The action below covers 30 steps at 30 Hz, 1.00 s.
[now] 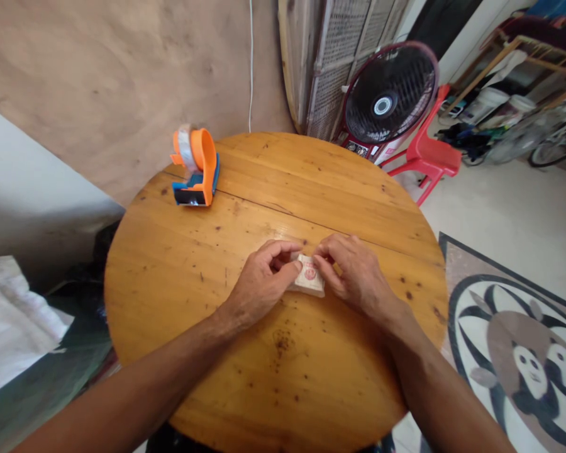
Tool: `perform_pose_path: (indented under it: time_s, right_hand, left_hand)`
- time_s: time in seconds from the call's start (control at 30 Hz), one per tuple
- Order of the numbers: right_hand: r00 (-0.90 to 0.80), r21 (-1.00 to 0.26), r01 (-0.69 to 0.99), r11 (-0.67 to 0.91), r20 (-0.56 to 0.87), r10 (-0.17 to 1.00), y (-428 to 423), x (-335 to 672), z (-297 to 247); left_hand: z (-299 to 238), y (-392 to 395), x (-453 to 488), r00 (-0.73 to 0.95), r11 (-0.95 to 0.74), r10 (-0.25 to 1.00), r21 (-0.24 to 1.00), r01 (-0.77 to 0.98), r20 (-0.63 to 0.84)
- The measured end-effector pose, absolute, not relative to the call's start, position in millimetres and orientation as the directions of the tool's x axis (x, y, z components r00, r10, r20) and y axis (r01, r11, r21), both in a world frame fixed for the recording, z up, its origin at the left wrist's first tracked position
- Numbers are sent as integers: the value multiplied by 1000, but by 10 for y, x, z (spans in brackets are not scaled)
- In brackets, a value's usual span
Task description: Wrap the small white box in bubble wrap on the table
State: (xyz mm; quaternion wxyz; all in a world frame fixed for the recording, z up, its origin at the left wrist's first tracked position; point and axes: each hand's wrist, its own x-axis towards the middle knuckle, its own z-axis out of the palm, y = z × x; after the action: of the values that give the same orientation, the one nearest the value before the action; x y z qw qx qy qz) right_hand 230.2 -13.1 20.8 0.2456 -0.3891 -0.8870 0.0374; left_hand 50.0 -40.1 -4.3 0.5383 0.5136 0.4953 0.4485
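Note:
A small white packet (308, 277) with a red round mark lies near the middle of the round wooden table (226, 251). My left hand (263, 283) curls around the packet's left side, thumb pressed on its top edge. My right hand (353, 270) pinches its right side with bent fingers. Both hands rest on the tabletop and cover part of the packet.
An orange and blue tape dispenser (195, 168) with a clear roll stands at the table's far left edge. Behind the table are a black floor fan (387, 100), a red plastic chair (427, 154) and wicker panels. A panda rug (523, 352) lies on the floor at right.

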Motion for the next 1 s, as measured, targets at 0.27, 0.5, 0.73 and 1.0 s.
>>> perform_pose_path:
  time_s: [0.27,0.5,0.73,1.0]
  right_hand:
    - [-577,-275,676,683,378,724,-150,2302,214]
    - [-508,-408,673,617,351,787,-160,2321,223]
    - [-414,-609,603,516,314,854,-192,2388,364]
    - [-451,-622,595,510,267,852,-188,2344,257]
  left_hand:
    - [-118,-343,541,76,-125,990,985,122,117]
    - [-46,-291,548,77,-113,992,986,124,104]
    - [-75,-301,546,102,-142,987,979,146,127]
    - [-55,-281,542,107,-155,984,976,154,139]
